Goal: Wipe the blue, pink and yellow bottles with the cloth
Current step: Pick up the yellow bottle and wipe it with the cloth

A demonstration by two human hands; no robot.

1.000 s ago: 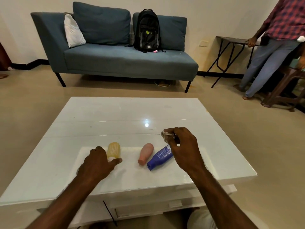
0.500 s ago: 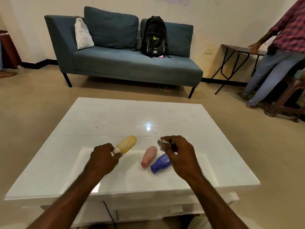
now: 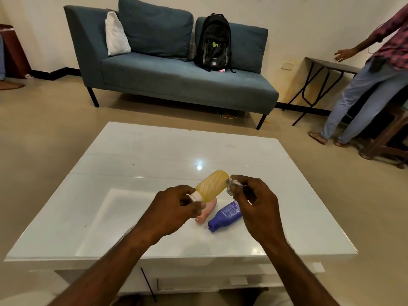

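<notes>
My left hand [image 3: 174,212] grips the white cap end of the yellow ribbed bottle [image 3: 212,186], holding it tilted above the white table [image 3: 136,164]. My right hand [image 3: 254,202] pinches a small crumpled pale cloth [image 3: 233,185] that touches the yellow bottle's right side. Below them the pink bottle [image 3: 205,214] lies on the table, partly hidden by my left hand. The blue bottle [image 3: 226,215] lies on its side just right of the pink one, its cap toward me.
A blue sofa [image 3: 176,76] with a black backpack [image 3: 213,43] and a white cushion stands beyond the table. A person in a plaid shirt and jeans [image 3: 364,85] stands at the right by a folding side table [image 3: 324,67] and a wooden stool.
My left hand has lifted the yellow bottle off the table and carried it right, over the pink bottle. My right hand has brought the cloth against it.
</notes>
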